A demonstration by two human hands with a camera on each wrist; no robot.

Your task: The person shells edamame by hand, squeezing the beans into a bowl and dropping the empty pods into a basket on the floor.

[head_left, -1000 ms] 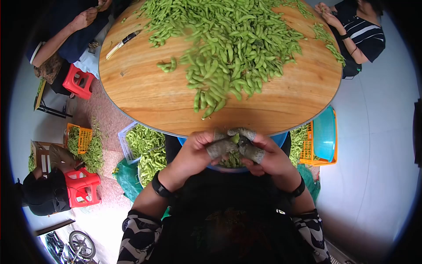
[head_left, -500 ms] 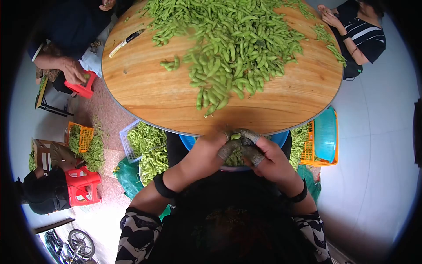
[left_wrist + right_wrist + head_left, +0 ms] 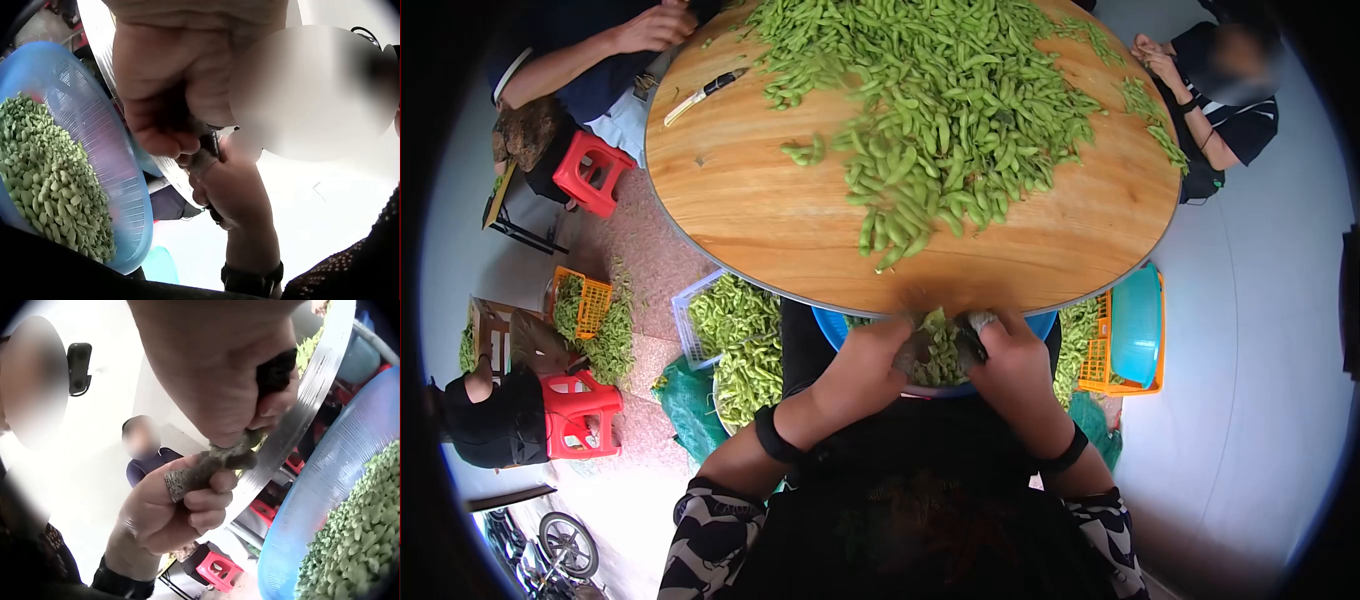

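Note:
Both hands meet over a blue basin (image 3: pixel 829 325) at the near table edge. My left hand (image 3: pixel 862 362) has its fingers curled inward, a grey cover on thumb and finger in the right wrist view. Facing it, my right hand (image 3: pixel 1015 362) also bends its fingers, with dark and grey covers on them. The right wrist view shows a small green pod (image 3: pixel 254 436), partly hidden, pinched where the fingertips meet. Green beans (image 3: pixel 56 194) fill part of the blue basket (image 3: pixel 139 212) below the hands in the left wrist view.
Green pods (image 3: pixel 960 110) are heaped on the round wooden table (image 3: pixel 750 220), with a knife (image 3: pixel 705 95) at its left. Crates of pods stand on both sides, beside a teal basket (image 3: pixel 1136 325). Red stools (image 3: pixel 592 172) and seated people are around.
Fingertips stand a little farther apart in the head view, with more green between them. The person at upper left has raised a hand from beside the stool. The head view has shifted slightly.

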